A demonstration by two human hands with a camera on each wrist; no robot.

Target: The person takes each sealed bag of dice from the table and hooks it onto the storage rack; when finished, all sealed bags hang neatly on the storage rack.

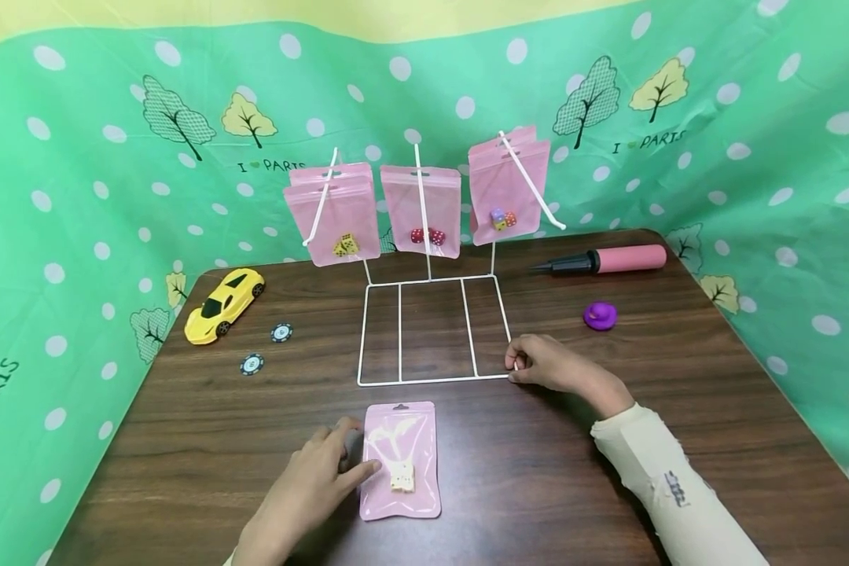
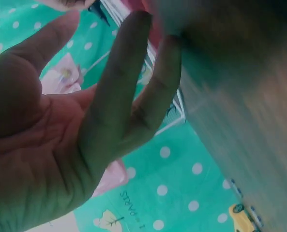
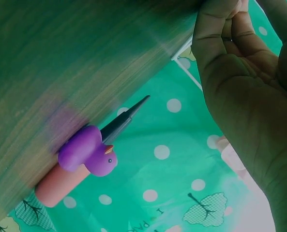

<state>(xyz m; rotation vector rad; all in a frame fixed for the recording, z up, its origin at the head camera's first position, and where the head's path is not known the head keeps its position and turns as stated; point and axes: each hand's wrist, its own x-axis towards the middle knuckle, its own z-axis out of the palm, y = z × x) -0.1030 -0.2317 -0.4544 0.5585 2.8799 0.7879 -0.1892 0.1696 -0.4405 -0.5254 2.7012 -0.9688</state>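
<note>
A pink zip pouch (image 1: 387, 507) with white dice (image 1: 402, 476) lies flat on the table, near its front. My left hand (image 1: 310, 481) is at the pouch's left side, thumb over its edge, fingers loosely spread; the left wrist view shows the palm and parted fingers of that hand (image 2: 85, 111). With curled fingers, my right hand (image 1: 552, 365) pinches the front right corner of a white wire display rack (image 1: 435, 382). Pink pouches hang on its three prongs: yellow dice (image 1: 347, 245) at left, red dice (image 1: 428, 236) in the middle, mixed-colour dice (image 1: 502, 219) at right.
A yellow toy car (image 1: 225, 305) and two poker chips (image 1: 281, 332) sit left of the rack. To its right lie a pink and black hand pump (image 1: 630, 259) and a purple rubber duck (image 1: 600, 316). A green dotted cloth (image 1: 184, 185) encloses the table's back and sides.
</note>
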